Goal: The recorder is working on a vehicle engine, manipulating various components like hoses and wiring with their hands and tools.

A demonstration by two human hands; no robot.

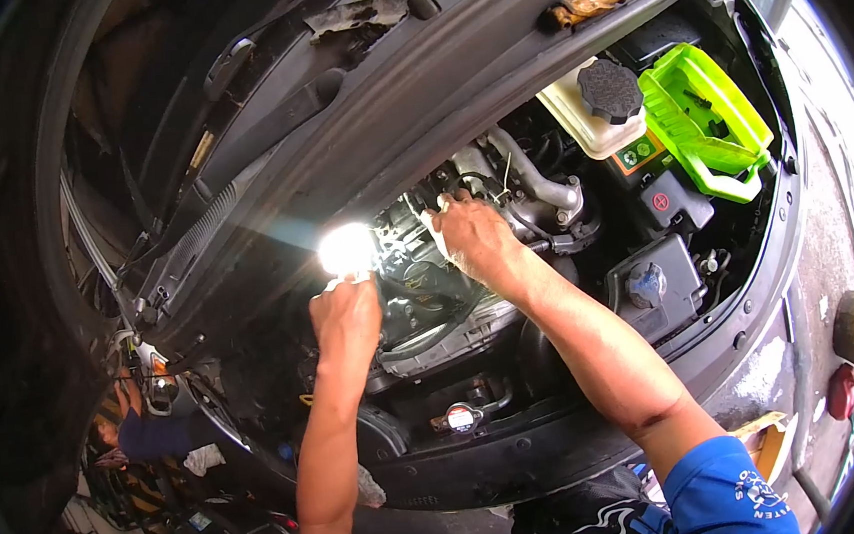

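My left hand [347, 318] is closed around the lower end of a lit work light [347, 248], whose glare washes out its shape. Its beam falls on the engine [418, 283] in the open engine bay. To the right of the light, my right hand [474, 231] reaches down over the engine with its fingers curled. Something pale shows at its left edge, too unclear to name. Metal pipes [541, 183] run just right of that hand. Both forearms stretch over the car's front edge.
A bright green open tray [702, 125] with small dark parts inside rests at the right, beside a white reservoir with a black cap [609, 92]. A ratchet with a brown handle [592, 5] lies on the ledge above. Another person [159, 434] is at far left.
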